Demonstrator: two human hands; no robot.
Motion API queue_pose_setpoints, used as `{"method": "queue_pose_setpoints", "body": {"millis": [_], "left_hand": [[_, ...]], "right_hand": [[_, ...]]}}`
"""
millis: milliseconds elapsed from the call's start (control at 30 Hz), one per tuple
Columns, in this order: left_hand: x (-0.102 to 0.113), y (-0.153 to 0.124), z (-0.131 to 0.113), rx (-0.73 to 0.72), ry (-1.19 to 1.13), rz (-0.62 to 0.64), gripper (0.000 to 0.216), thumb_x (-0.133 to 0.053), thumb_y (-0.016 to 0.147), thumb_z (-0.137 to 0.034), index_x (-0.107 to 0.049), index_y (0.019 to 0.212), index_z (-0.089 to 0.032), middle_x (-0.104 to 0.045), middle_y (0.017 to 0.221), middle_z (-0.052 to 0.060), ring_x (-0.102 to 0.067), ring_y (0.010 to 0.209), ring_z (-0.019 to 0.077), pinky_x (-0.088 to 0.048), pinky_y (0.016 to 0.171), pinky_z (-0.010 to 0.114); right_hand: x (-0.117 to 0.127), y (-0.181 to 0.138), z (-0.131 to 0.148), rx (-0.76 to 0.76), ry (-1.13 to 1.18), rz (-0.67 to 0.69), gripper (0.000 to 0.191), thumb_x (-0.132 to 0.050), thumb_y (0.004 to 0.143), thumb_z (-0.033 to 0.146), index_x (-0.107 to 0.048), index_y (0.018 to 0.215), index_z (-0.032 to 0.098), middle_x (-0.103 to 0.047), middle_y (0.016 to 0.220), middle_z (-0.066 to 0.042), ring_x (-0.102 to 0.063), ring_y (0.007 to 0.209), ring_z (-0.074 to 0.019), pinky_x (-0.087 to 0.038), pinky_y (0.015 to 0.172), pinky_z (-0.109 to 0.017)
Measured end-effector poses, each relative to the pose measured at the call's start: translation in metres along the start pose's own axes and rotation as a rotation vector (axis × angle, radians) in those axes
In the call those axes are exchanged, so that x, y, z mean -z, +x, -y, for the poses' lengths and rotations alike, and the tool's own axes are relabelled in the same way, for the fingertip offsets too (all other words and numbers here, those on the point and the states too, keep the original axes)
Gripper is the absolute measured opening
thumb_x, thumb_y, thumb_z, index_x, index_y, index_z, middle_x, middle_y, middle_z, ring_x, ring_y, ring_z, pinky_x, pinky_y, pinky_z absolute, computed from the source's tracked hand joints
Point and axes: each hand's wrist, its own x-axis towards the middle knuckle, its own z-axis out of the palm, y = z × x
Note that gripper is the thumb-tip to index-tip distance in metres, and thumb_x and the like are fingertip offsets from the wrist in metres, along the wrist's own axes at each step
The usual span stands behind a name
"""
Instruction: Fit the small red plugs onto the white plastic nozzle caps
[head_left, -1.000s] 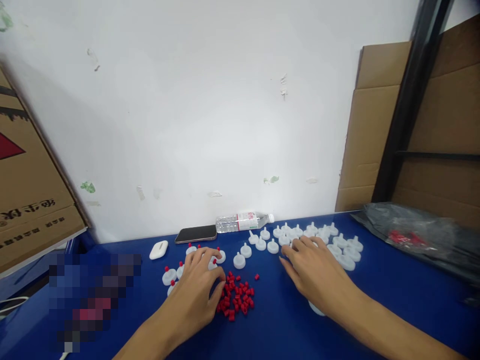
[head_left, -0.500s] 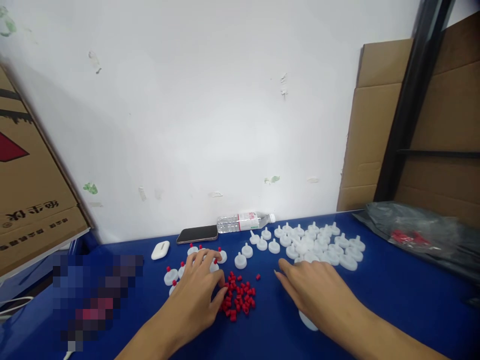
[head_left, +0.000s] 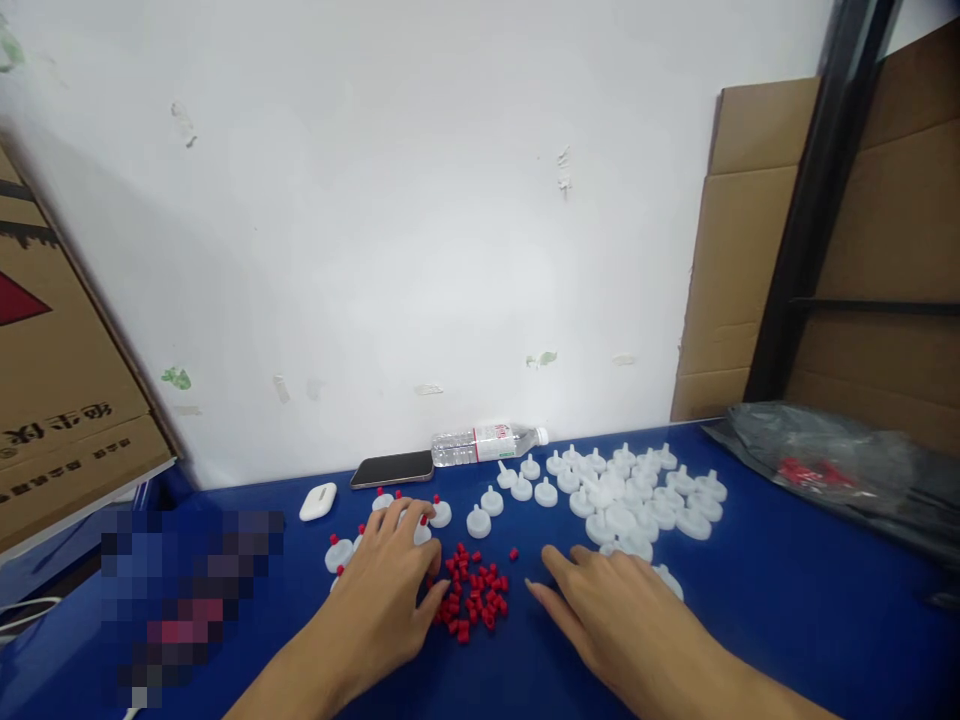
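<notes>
My left hand (head_left: 390, 575) is over the left side of a pile of small red caps (head_left: 491, 600), thumb and index finger apart. Its other fingers partly cover several white spouted lids (head_left: 339, 554) with red caps on their tips. My right hand (head_left: 619, 610) hovers low over the blue table right of the pile, thumb and fingers apart, with nothing visible between them. Just behind it lies a crowd of bare white spouted lids (head_left: 694, 523). One lid (head_left: 667, 580) is partly hidden by that hand. A single red cap (head_left: 514, 553) lies apart from the pile.
A clear plastic bottle (head_left: 454, 448) lies against the wall, beside a phone (head_left: 394, 468) and a white earphone case (head_left: 318, 501). A plastic bag (head_left: 847, 450) with red pieces is at the right. Cardboard boxes (head_left: 67, 380) stand at the left edge.
My right hand has moved left and slightly down, towards the red pile, uncovering more white lids behind it. My left hand has shifted slightly left and stays beside the red caps.
</notes>
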Motion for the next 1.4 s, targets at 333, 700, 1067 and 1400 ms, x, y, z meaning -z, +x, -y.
{"method": "queue_pose_setpoints", "body": {"millis": [333,700,1067,1400], "left_hand": [[0.012,-0.002,0.0,0.056,0.019,0.047,0.004,-0.067,0.079,-0.019,-0.064,0.077,-0.02,-0.05,0.145,0.015,-0.042,0.135,0.0443,-0.041,0.103,0.065],[0.01,-0.005,0.006,-0.004,0.062,0.019,0.003,-0.067,0.077,-0.018,-0.066,0.074,-0.019,-0.056,0.142,0.017,-0.047,0.134,0.0466,-0.045,0.099,0.067],[0.015,-0.004,0.007,-0.036,0.095,0.107,0.007,-0.064,0.077,-0.012,-0.067,0.079,-0.018,-0.06,0.135,0.021,-0.051,0.131,0.0465,-0.048,0.097,0.064],[0.011,0.006,-0.012,-0.174,-0.2,-0.263,0.015,-0.051,0.095,-0.012,-0.06,0.102,-0.022,-0.07,0.108,0.007,-0.061,0.11,0.0269,-0.051,0.094,0.047]], "right_hand": [[-0.006,-0.002,0.0,0.027,0.09,0.034,0.033,-0.064,0.095,0.029,-0.054,0.125,0.022,-0.068,0.089,-0.003,-0.071,0.065,-0.023,-0.036,0.047,-0.031],[-0.016,-0.001,-0.005,0.078,0.049,-0.12,0.038,-0.058,0.091,0.016,-0.052,0.128,0.023,-0.067,0.091,-0.003,-0.06,0.049,-0.0117,-0.031,0.042,-0.025],[-0.01,0.001,-0.003,0.098,0.171,-0.116,0.064,-0.05,0.075,-0.006,-0.049,0.133,0.019,-0.064,0.123,-0.013,-0.069,0.098,-0.0271,-0.059,0.069,-0.034],[0.008,0.005,-0.002,0.167,0.386,-0.266,0.049,-0.05,0.086,0.001,-0.046,0.133,0.014,-0.068,0.11,-0.01,-0.065,0.096,-0.0244,-0.059,0.078,-0.037]]}}
